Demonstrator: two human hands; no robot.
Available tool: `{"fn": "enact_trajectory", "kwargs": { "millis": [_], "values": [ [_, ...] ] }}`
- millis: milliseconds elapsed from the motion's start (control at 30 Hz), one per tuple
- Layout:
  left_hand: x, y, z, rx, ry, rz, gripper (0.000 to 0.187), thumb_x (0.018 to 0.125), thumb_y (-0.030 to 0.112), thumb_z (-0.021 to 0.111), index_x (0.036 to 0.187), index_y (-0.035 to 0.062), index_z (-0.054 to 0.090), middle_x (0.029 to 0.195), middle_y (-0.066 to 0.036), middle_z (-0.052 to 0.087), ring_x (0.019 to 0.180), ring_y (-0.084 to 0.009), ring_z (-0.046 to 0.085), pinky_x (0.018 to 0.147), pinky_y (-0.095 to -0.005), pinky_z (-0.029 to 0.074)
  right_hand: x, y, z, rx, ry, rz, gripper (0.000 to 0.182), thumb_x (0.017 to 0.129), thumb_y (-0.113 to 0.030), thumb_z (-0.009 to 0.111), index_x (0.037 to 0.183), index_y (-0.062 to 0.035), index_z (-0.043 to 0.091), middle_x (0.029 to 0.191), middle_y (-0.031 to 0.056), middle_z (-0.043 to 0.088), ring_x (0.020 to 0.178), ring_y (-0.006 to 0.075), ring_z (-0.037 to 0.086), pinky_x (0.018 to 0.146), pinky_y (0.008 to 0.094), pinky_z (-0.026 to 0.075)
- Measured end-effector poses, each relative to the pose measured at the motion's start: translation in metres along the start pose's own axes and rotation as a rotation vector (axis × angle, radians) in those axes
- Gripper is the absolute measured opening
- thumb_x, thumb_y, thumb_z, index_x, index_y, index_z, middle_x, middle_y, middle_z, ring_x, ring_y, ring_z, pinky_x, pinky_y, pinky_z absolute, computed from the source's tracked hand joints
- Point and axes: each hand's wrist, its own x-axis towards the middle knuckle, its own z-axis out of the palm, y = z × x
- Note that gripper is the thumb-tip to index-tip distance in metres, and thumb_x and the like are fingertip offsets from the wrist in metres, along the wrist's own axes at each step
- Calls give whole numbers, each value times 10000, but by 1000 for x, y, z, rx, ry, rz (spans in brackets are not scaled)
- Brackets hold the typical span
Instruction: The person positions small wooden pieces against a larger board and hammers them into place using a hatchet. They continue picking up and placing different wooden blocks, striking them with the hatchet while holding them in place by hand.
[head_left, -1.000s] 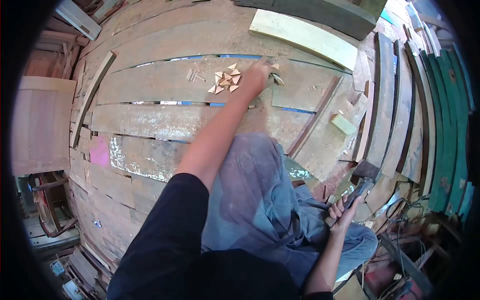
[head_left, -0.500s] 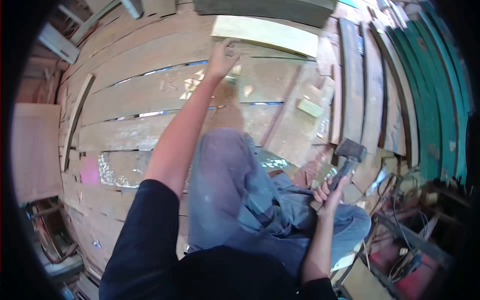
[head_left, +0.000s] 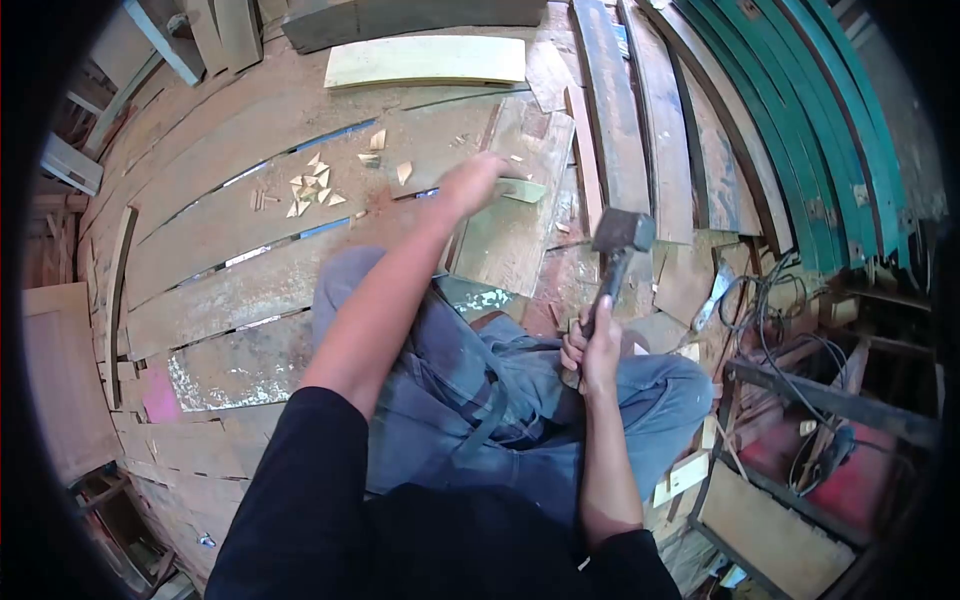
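My right hand (head_left: 593, 350) is wrapped round the handle of a hammer (head_left: 623, 231), whose dark blocky head points up and away above my folded leg. Farther forward, my left hand (head_left: 474, 184) reaches down to the left end of a small pale wood block (head_left: 523, 190), its fingers closed at that end and partly hidden. That block lies on a flat wooden board (head_left: 510, 240) on the plank floor. Beyond my left hand is a longer pale plank (head_left: 425, 62), untouched.
Triangular wood offcuts (head_left: 312, 188) lie scattered on the floor planks (head_left: 230, 210). A dark beam (head_left: 410, 18) sits at the back. Long planks (head_left: 612, 90) and green boards (head_left: 800, 110) line the right. Tangled cables (head_left: 765, 300) and a metal frame (head_left: 830, 400) stand beside my right knee.
My left hand has left the pale plank's near edge and come across to the small wood block. My right hand keeps hold of the hammer. The view has turned right.
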Motion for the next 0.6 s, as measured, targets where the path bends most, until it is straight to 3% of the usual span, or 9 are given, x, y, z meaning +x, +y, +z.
{"fn": "enact_trajectory", "kwargs": {
  "millis": [233, 333, 600],
  "values": [
    [-10, 11, 1, -135, 35, -273, 274, 787, 218, 768, 1053, 159, 736, 1036, -95, 715, 943, -282, 680, 833, -398, 530, 17, -13, 42, -308, -82, -113, 470, 1020, -496, 414, 730, -127, 388, 505, -45, 296, 370, 59, 281, 332, 249, 229],
    [-15, 9, -5, -284, 53, -215, 284, 782, 203, 782, 1056, 142, 742, 973, -142, 715, 863, -271, 696, 773, -359, 542, 27, -9, 51, -349, -119, -145, 466, 1020, -486, 426, 719, -133, 391, 501, -53, 288, 368, 54, 273, 331, 249, 224],
    [-21, 17, -15, -157, 30, -286, 266, 802, 342, 758, 1044, 231, 748, 984, -72, 727, 904, -246, 696, 788, -362, 541, 26, -6, 68, -286, -93, -95, 462, 1019, -491, 422, 745, -120, 396, 506, -55, 270, 363, 49, 251, 329, 245, 201]
  ]
}}
